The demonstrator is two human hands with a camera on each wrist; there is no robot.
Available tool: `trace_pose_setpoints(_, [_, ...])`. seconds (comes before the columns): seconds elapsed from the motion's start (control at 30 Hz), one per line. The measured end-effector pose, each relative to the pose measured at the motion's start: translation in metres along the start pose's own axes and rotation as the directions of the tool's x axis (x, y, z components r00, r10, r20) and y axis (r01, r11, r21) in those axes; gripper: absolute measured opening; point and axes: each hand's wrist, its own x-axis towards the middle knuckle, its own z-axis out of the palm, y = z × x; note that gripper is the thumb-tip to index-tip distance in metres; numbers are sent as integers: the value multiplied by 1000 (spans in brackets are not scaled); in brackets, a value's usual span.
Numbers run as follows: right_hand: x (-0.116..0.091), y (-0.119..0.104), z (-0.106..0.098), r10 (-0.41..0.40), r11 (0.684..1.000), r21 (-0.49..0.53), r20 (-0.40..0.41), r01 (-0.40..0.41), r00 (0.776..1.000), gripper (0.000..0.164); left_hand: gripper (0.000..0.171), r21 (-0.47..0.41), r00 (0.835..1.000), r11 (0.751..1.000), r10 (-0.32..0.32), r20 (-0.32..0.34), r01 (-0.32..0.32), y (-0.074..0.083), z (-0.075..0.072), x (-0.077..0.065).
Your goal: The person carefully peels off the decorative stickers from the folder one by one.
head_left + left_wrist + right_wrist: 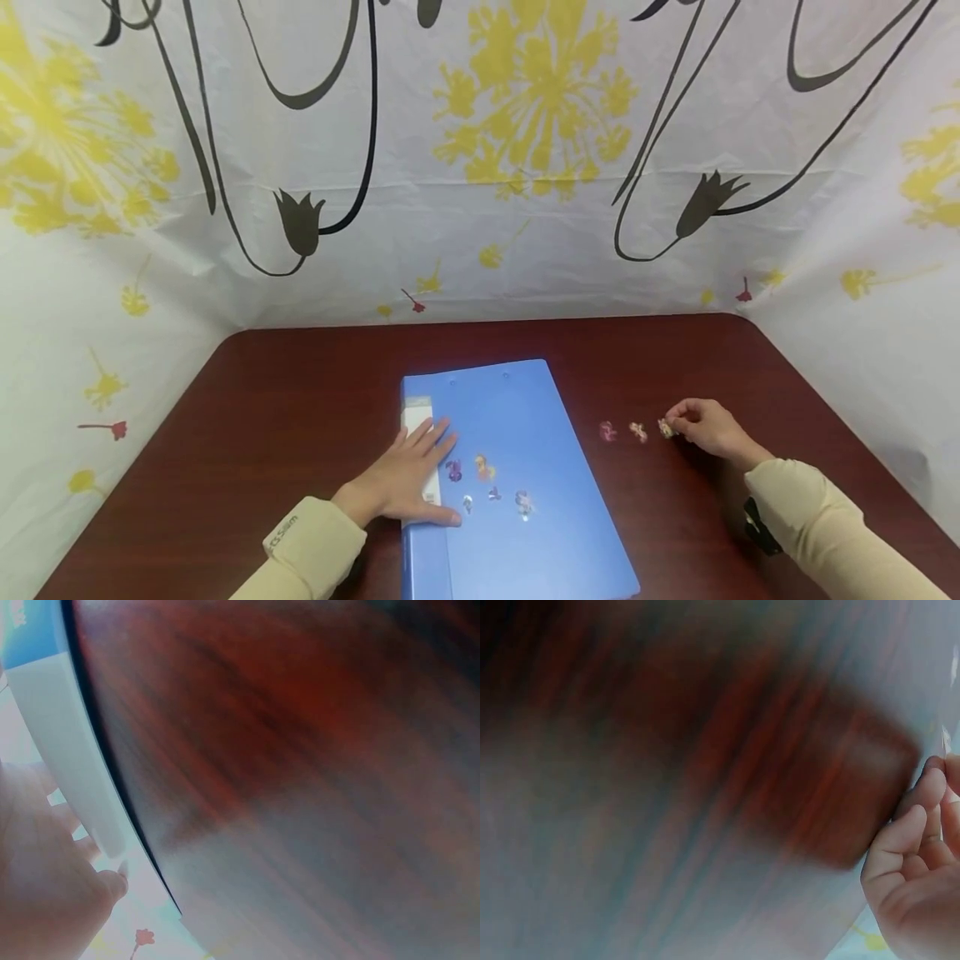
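Note:
A blue binder folder (517,408) lies on the dark wooden table with several small character stickers on its cover, among them a purple one (453,470) and a yellow-orange one (484,467). Spread flat over its spine side, my left hand (405,475) rests with fingers apart, partly covering a white label (417,410). Right of the folder, my right hand (708,427) pinches a small pale-yellow sticker (665,428) between thumb and fingertips, at the tabletop. In the right wrist view a thin clear edge of the sticker (946,739) shows at the fingertips.
Between folder and right hand, a pink sticker (607,431) and a yellow-and-pink sticker (638,432) lie in a row on the table (315,383). A white cloth (420,233) with flower prints hangs behind and on both sides.

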Motion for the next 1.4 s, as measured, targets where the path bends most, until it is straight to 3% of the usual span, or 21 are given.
trace_pose_setpoints(0.23, [2,0,7,-104,976,-196,-47,93,993,8,103,-2,1000,1000,-3,5,3,-1,2,-1])
trace_pose_setpoints(0.5, [3,3,4,-72,978,-201,-71,56,995,12,103,5,1000,1000,-14,5,14,0,0,-1])
trace_pose_setpoints(0.77, [3,-2,5,-146,964,-234,-83,123,986,7,103,17,1000,1000,-9,7,9,0,0,0])
trace_pose_setpoints(1.0, [2,-48,32,-257,952,-192,-78,239,963,8,102,15,1000,1000,-13,13,13,-1,-2,0])
trace_pose_setpoints(1.23, [-6,-97,72,-437,897,-55,21,438,899,12,103,14,1000,1000,-17,20,17,0,-3,0])
trace_pose_setpoints(1.4, [-12,-113,91,-472,881,10,76,472,878,12,102,15,1000,1000,-18,21,17,0,-2,0])
